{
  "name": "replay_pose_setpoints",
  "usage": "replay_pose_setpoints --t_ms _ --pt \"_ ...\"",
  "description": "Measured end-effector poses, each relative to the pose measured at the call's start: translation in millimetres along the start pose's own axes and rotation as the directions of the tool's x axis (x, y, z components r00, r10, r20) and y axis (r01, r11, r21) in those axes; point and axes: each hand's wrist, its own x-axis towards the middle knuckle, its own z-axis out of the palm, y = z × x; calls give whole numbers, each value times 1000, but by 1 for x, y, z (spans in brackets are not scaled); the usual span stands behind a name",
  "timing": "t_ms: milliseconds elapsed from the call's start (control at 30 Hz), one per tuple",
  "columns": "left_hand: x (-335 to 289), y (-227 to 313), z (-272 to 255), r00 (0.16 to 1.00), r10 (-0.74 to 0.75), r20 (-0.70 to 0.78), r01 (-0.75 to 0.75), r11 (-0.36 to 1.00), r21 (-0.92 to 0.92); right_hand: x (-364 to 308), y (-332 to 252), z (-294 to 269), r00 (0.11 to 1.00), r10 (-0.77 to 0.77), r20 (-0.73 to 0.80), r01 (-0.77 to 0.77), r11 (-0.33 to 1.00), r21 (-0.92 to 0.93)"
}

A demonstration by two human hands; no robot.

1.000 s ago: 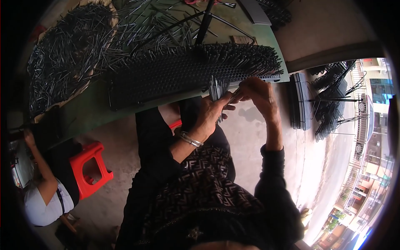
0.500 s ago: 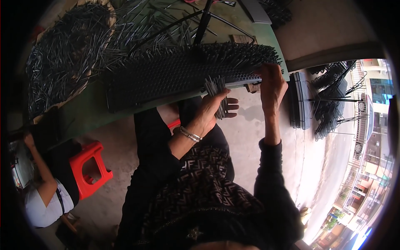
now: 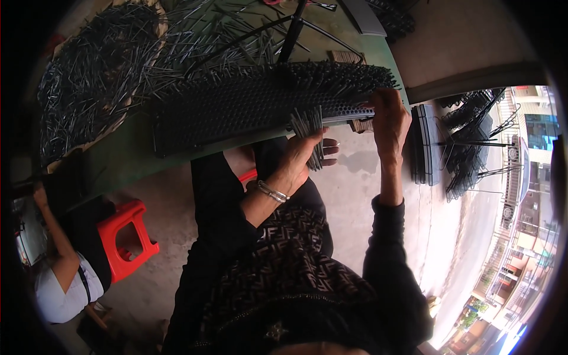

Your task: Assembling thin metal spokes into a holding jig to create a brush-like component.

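A long black panel full of small holes (image 3: 219, 118) lies along the near edge of the green table. Short dark rods (image 3: 349, 76) stand densely in rows along its far side. My left hand (image 3: 293, 163), thumb pressed over the top, grips a bundle of thin dark rods (image 3: 307, 125) just in front of the panel's near edge. At the panel's right end, my right hand (image 3: 391, 121) is closed in a pinch over the holes. Whatever is between its fingertips is too small to make out.
Loose rods fill a large open sack (image 3: 103, 65) and spill over the green table (image 3: 133, 145). A black metal stand (image 3: 290, 38) rises behind the panel. Left are a red stool (image 3: 127, 239) and another person's arm (image 3: 58, 231). Stacked panels (image 3: 427, 145) stand right.
My right hand has shifted very slightly right, still pinched at the panel's end. My left hand keeps its hold on the bundle of rods, which has tilted a little.
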Motion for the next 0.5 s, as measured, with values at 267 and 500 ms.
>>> replay_pose_setpoints --t_ms 267,500 --pt "-3 -2 -1 1000 -1 -15 0 1000 -3 6 12 -2 994 -100 53 105 987 -124" --pt "-2 -2 -8 999 36 -10 -36 999 20 7 3 -18 989 102 105 -128 947 294"
